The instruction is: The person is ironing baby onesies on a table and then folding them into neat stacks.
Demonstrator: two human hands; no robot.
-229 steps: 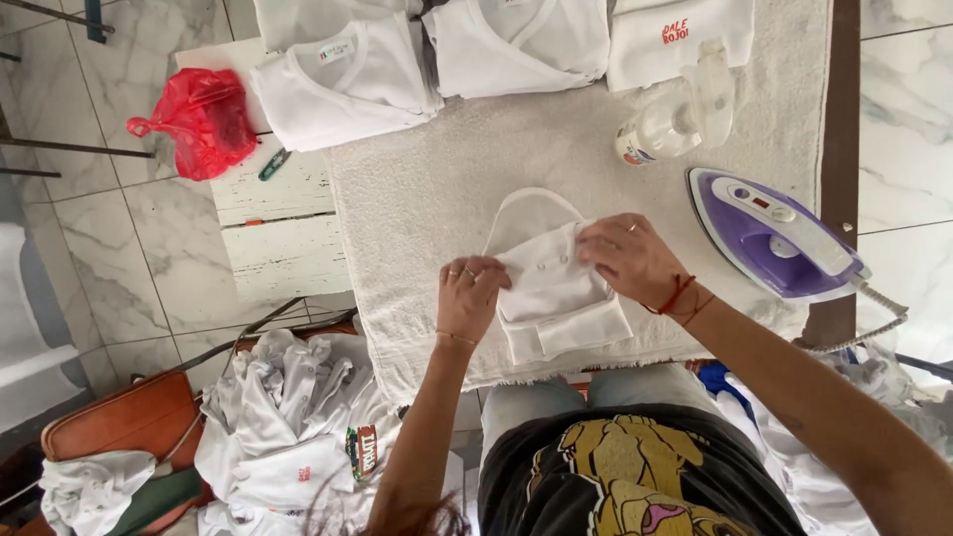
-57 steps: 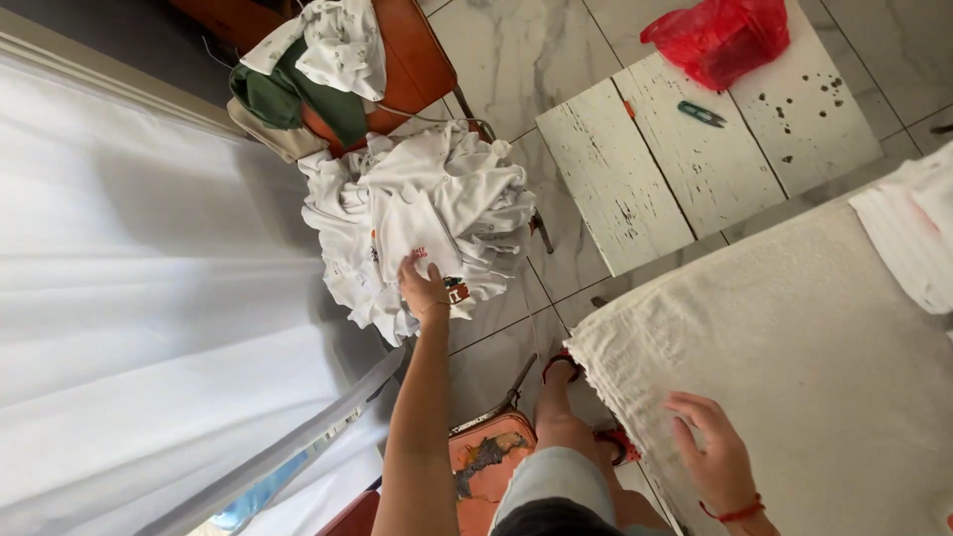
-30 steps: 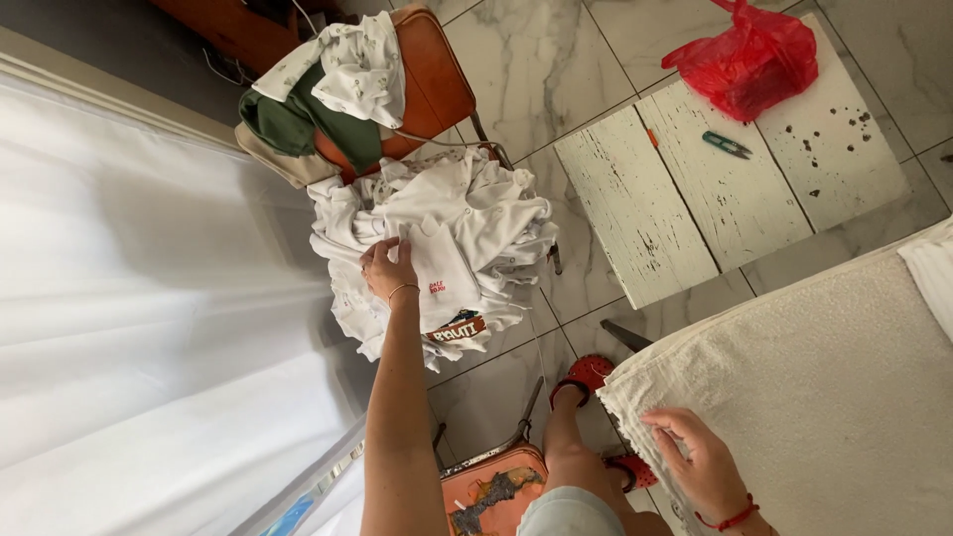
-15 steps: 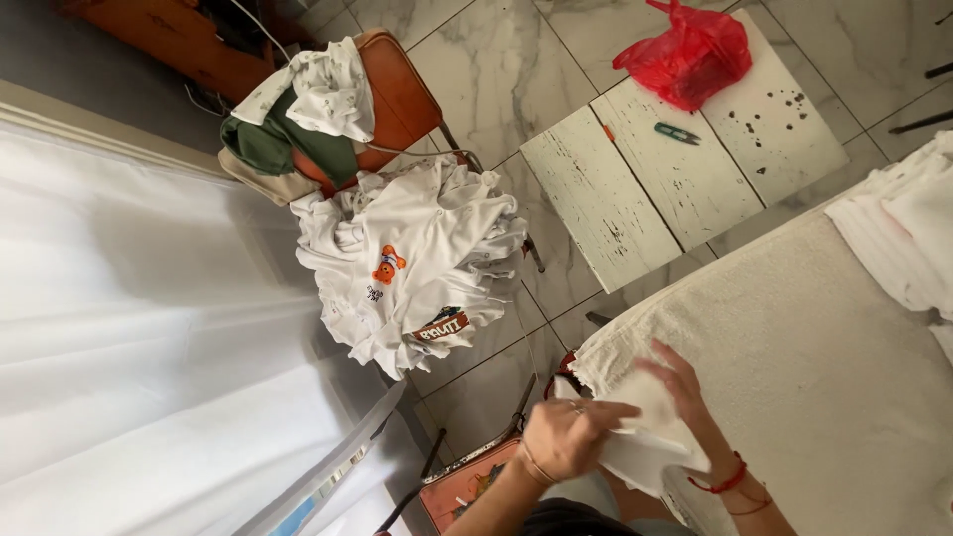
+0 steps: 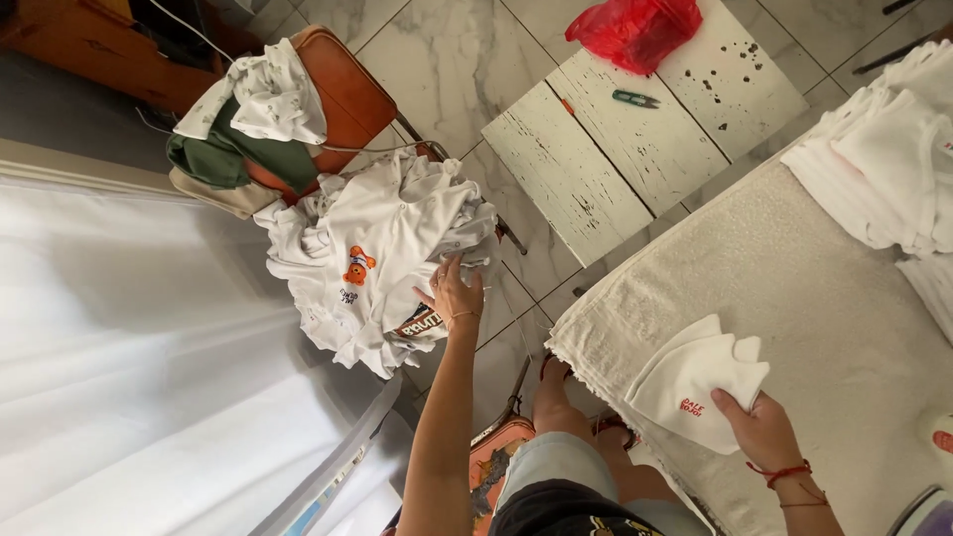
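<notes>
Marble floor tiles run under a worn white table point(image 5: 635, 149) carrying a red bag point(image 5: 635, 28), and a towel-covered board point(image 5: 844, 298) fills the right side. On the board, the right hand point(image 5: 759, 429) presses a small white garment point(image 5: 695, 379), thumb on top and fingers loosely spread over its near edge; it looks laid down but not yet spread flat. Out past those fingers, folded whites point(image 5: 884, 164) sit stacked at the board's far side, which suggests part of the work is done. The left hand point(image 5: 452, 296) reaches down to the pile point(image 5: 382, 253) of crumpled white clothes heaped on an orange chair point(image 5: 342, 94), fingers open and touching the cloth, not yet closed on any piece. Beyond the fingertips, more clothes point(image 5: 248, 124) in white and green hang over the chair back. Judging by the pile's size, much is left to handle.
</notes>
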